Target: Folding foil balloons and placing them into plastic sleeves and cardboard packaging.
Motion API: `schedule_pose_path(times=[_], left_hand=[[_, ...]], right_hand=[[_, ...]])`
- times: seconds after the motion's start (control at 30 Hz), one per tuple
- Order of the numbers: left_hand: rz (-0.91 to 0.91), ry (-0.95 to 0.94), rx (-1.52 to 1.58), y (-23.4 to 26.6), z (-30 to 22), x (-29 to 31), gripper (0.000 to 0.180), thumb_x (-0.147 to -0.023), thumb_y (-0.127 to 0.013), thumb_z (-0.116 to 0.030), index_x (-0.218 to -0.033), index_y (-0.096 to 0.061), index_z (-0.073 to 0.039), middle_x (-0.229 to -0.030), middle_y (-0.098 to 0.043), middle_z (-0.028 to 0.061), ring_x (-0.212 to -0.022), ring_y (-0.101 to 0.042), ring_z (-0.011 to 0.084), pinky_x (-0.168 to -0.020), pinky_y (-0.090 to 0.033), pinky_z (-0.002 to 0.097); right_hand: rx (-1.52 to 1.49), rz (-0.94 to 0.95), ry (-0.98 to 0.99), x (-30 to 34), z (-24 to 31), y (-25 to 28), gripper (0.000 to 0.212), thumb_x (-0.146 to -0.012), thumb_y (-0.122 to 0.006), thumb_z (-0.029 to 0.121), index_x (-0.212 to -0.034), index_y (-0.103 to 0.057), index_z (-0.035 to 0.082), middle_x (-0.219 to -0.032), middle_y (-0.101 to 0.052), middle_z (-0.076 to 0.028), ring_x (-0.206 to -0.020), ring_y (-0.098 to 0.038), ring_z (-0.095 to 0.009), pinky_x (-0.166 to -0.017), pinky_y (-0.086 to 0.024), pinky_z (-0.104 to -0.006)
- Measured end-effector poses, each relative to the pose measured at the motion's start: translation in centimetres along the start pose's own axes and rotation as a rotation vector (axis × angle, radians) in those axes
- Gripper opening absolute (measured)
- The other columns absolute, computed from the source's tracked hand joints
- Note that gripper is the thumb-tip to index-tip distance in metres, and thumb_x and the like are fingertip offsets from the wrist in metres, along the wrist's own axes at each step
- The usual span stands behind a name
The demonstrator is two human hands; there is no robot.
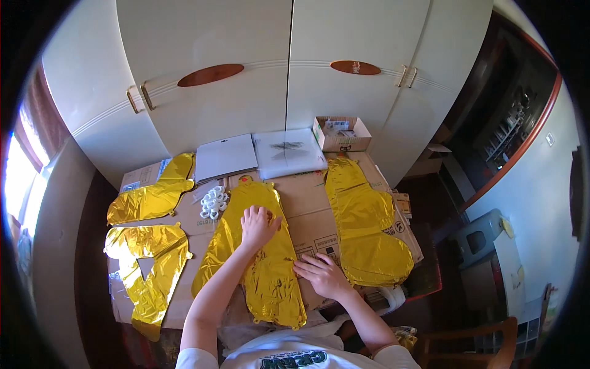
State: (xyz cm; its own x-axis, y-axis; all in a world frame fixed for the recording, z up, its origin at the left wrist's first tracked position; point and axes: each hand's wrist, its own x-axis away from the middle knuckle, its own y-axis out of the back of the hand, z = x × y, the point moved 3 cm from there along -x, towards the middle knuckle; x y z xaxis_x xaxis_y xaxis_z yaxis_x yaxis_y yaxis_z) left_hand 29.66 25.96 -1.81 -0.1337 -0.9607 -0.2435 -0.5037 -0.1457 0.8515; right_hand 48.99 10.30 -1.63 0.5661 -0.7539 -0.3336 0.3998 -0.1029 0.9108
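A flat gold foil balloon (273, 286), long and creased, lies in front of me on the cardboard-covered table. My left hand (260, 227) is on its upper half, fingers curled closed on the foil with their tips hidden. Beside its lower right edge, my right hand (322, 275) lies with fingers stretched out, the fingertips touching the foil's border. Another gold foil balloon (362, 227), wide and bent in outline, is spread out at the right. On the left lie an angled gold foil balloon (150, 198) and, nearer to me, one with a triangular hole (166, 246).
A cluster of white rings (214, 203) lies left of the middle balloon. Behind it are a stack of white sheets (225, 158), a clear plastic packet (290, 154) and an open small box (342, 134). White cupboards (203, 37) stand behind the table; a wooden chair (467, 344) is at the lower right.
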Motion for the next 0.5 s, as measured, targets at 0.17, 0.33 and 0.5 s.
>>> schedule_pose_path(times=[0.17, 0.33, 0.5], left_hand=[[-0.037, -0.019, 0.037, -0.62, 0.96, -0.46, 0.032, -0.082, -0.069, -0.041, -0.087, -0.07, -0.01, -0.106, -0.058, 0.0145, -0.109, -0.05, 0.0352, -0.091, -0.039, 0.0501], [-0.05, -0.04, 0.072, -0.56, 1.02, -0.39, 0.025, -0.081, -0.07, -0.035, -0.088, -0.071, -0.011, -0.106, -0.058, 0.0126, -0.108, -0.05, 0.0347, -0.09, -0.039, 0.0499], [-0.048, -0.052, 0.056, -0.58, 1.08, -0.36, 0.021, -0.078, -0.071, -0.03, -0.087, -0.071, -0.011, -0.106, -0.059, 0.0105, -0.107, -0.05, 0.0329, -0.09, -0.039, 0.0488]], right_hand=[[0.0, -0.014, 0.001, -0.05, -0.01, 0.05, 0.035, -0.091, -0.052, 0.011, -0.123, -0.066, 0.015, -0.131, -0.063, -0.001, -0.127, -0.054, -0.021, -0.107, -0.037, -0.045], [0.001, -0.008, 0.004, -0.05, 0.0, 0.07, 0.035, -0.091, -0.052, 0.011, -0.123, -0.066, 0.015, -0.131, -0.063, -0.001, -0.127, -0.054, -0.021, -0.107, -0.037, -0.0455], [-0.005, -0.009, 0.004, -0.05, 0.02, 0.04, 0.035, -0.091, -0.052, 0.012, -0.123, -0.067, 0.016, -0.13, -0.063, -0.001, -0.127, -0.054, -0.021, -0.107, -0.038, -0.046]])
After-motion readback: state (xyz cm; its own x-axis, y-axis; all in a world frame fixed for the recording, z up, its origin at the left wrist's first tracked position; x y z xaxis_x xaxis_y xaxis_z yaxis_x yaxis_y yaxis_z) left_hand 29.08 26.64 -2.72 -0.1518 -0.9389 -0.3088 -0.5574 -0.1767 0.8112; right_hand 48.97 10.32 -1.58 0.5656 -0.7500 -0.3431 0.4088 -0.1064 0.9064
